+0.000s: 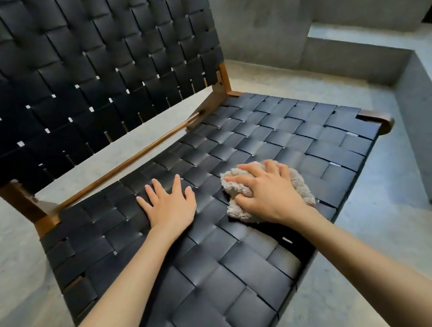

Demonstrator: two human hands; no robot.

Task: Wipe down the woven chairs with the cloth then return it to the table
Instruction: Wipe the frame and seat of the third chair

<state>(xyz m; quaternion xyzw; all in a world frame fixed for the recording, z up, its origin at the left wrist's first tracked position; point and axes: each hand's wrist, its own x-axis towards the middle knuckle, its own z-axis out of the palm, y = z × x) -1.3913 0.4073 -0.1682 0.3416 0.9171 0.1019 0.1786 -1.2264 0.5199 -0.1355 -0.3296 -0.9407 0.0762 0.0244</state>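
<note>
– Bare forearms (104, 308) come in from six o'clock over the woven seat (223, 289). Where is the cloth?

– Just past centre, at three o'clock from the left hand (169, 208). The cloth (238, 212) is a beige, fluffy wad lying on the seat's black straps, under the right hand (268, 194).

– And each grip?

– The right grip is closed on the cloth, with the fingers curled over the wad and pressing it down. The left grip holds nothing. The palm lies flat on the straps with the fingers spread, apart from the cloth. I'd judge it is bracing.

– How will the cloth handle?

– It looks light, soft and easily bunched, and it should glide over straps this smooth. I can't tell from this view whether it is damp. It is best taken from above and gathered into the palm, so that no loose corner catches in the gaps of the weave.

– What is left to do?

– By my reckoning, the backrest (81, 71) at eleven o'clock and the wooden frame (125, 169) remain. The table is not in view.
</note>
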